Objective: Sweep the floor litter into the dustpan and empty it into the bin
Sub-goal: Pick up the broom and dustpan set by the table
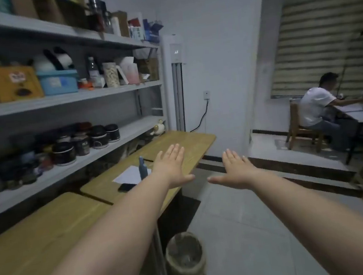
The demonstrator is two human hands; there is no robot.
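Observation:
Both my arms stretch straight out in front of me, palms down. My left hand (172, 165) is flat with fingers together and thumb out, hovering over the edge of a wooden table (185, 141). My right hand (235, 169) is likewise flat and empty, above the grey tiled floor (241, 225). A round bin (185, 258) lined with a clear bag stands on the floor below my left forearm, beside a thin metal pole (159, 262). No dustpan, broom head or litter shows in this view.
Grey shelving (64, 98) packed with jars, boxes and bottles runs along the left wall. The table carries a sheet of paper (130, 175), a blue bottle (143, 168) and a dark phone (125, 187). A raised step (291, 168) leads right to a seated person (316, 109) at a desk.

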